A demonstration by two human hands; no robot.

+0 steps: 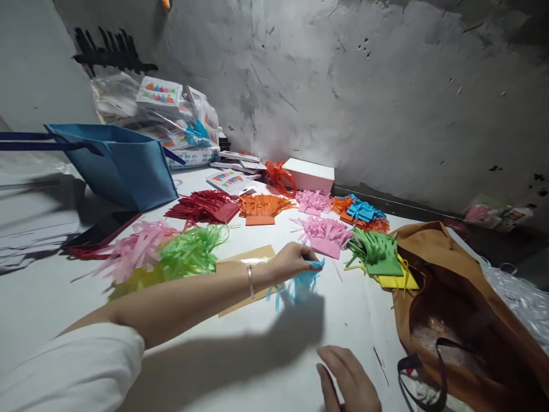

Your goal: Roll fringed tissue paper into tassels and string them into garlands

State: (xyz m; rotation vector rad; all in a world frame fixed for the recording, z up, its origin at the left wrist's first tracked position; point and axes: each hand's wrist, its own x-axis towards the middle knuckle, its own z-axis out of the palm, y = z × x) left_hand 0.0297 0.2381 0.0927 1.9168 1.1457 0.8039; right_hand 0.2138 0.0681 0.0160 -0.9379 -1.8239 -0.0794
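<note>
My left hand point(294, 260), with a silver bracelet on its wrist, reaches across the table and pinches the top edge of a light blue paper tassel point(305, 286). The fringe hangs down just over the white tabletop. Partly under my left forearm lies a flat brown cardboard piece point(244, 303). My right hand point(349, 380) is low in the view, thumb and fingers apart, with nothing visible in it. Beyond my left hand sits a pink tassel point(326, 236). Green tassels point(377, 252) and a yellow one point(397, 279) are to its right.
Red tassels point(206, 207), orange tassels point(259, 209) and a loose light green bundle point(189, 252) lie along the table. A blue bag point(124, 166) stands at the left, a brown bag point(454, 274) at the right. A white box point(309, 175) rests near the wall.
</note>
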